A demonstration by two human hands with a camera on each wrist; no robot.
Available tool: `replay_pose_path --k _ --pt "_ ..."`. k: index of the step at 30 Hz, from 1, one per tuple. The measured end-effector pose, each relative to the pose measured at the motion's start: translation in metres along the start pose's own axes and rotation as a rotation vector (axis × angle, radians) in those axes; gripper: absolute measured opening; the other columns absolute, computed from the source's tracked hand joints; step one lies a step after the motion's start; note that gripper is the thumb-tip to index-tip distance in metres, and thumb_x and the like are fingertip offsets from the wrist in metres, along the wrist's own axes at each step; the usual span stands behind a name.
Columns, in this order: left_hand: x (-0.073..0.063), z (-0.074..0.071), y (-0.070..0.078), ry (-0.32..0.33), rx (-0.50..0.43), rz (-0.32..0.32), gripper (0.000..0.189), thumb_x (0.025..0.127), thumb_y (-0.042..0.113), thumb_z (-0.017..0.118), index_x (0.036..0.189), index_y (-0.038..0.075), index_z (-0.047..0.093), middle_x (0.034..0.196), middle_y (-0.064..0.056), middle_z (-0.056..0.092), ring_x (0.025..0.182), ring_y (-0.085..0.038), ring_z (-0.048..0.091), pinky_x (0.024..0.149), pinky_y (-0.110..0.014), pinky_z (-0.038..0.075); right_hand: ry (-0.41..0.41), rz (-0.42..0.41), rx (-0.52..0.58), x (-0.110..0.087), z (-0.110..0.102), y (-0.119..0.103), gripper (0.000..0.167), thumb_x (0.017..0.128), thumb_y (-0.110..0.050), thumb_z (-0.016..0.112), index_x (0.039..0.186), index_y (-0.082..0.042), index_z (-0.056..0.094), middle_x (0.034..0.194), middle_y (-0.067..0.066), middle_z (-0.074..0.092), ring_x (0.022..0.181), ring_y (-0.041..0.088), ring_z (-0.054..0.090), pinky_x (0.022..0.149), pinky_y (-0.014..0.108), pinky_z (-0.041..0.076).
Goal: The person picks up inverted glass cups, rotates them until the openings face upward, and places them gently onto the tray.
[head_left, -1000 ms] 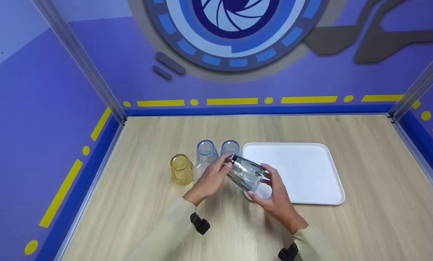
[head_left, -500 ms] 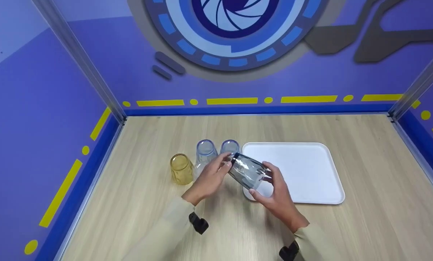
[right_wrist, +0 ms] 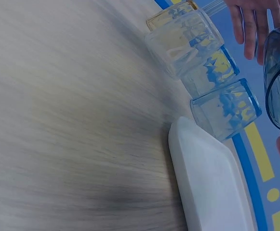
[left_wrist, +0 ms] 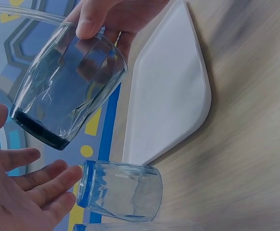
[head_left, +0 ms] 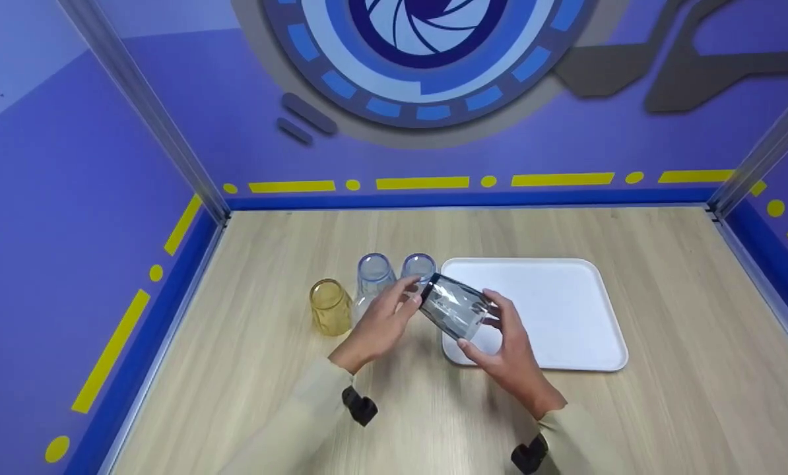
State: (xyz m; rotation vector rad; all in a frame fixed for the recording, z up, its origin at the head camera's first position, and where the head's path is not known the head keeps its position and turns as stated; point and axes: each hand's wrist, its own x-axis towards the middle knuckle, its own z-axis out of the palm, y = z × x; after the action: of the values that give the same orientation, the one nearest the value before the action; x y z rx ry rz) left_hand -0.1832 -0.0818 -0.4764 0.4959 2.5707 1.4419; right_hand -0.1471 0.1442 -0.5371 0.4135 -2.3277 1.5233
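Observation:
A grey-tinted drinking glass (head_left: pixel 457 307) is held tilted above the table, its dark thick base toward the left hand. The right hand (head_left: pixel 509 343) grips it near the rim, thumb and fingers on opposite sides. Close to the base is the left hand (head_left: pixel 379 328); in the left wrist view its fingers (left_wrist: pixel 48 180) are spread, with a gap to the glass. Upside down on the table stand an amber glass (head_left: pixel 330 309), two blue-tinted glasses, one at the left (head_left: pixel 375 272) and one at the right (head_left: pixel 419 265), and a clear glass (right_wrist: pixel 183 43), mostly hidden behind the left hand in the head view.
A white rectangular tray (head_left: pixel 559 313) lies right of the glasses, partly beneath the right hand. Wood-grain tabletop (head_left: pixel 684 316) extends around it. Purple panels (head_left: pixel 433 158) with yellow markings wall the back and sides.
The grey glass has shifted slightly right and toward the back in the right hand. The left fingers have come away from its base. The standing glasses and tray stay in place.

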Motion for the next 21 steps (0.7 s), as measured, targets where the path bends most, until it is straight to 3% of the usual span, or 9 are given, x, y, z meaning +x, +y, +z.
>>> replay_pose_path --k 5,8,14,21 --pt "-0.0001 -0.0010 0.0001 0.002 0.016 0.012 0.046 0.103 0.030 0.041 0.144 0.011 0.041 0.138 -0.016 0.051 0.122 -0.029 0.053 0.103 -0.051 0.043 0.013 -0.001 -0.001 0.0016 -0.0017 0.0007 0.085 0.070 -0.012 0.084 0.140 0.002 0.038 0.132 0.010 0.051 0.115 0.021 0.054 0.094 0.042 0.053" --pt "-0.0004 -0.0018 0.0006 0.002 0.026 0.016 0.045 0.103 0.028 0.041 0.144 0.011 0.041 0.137 -0.014 0.052 0.122 -0.029 0.053 0.102 -0.050 0.043 0.017 -0.016 -0.015 0.0016 -0.0027 0.0080 0.086 0.071 -0.015 0.085 0.141 -0.004 0.038 0.133 0.006 0.051 0.115 0.023 0.055 0.093 0.038 0.053" --pt "-0.0017 -0.0042 0.0007 -0.008 0.039 0.011 0.047 0.103 0.033 0.041 0.145 0.011 0.041 0.138 -0.012 0.051 0.123 -0.026 0.052 0.102 -0.049 0.044 0.010 0.003 -0.030 0.0024 -0.0050 0.0088 0.085 0.074 -0.018 0.084 0.143 -0.010 0.036 0.135 0.004 0.049 0.118 0.022 0.054 0.093 0.047 0.052" --pt "-0.0036 -0.0067 0.0003 -0.007 0.064 -0.014 0.046 0.102 0.033 0.042 0.145 0.017 0.041 0.140 -0.009 0.050 0.125 -0.026 0.050 0.104 -0.049 0.042 -0.012 0.033 -0.063 0.0040 -0.0081 0.0063 0.084 0.076 -0.023 0.082 0.145 -0.017 0.034 0.136 0.002 0.047 0.120 0.022 0.053 0.095 0.044 0.052"
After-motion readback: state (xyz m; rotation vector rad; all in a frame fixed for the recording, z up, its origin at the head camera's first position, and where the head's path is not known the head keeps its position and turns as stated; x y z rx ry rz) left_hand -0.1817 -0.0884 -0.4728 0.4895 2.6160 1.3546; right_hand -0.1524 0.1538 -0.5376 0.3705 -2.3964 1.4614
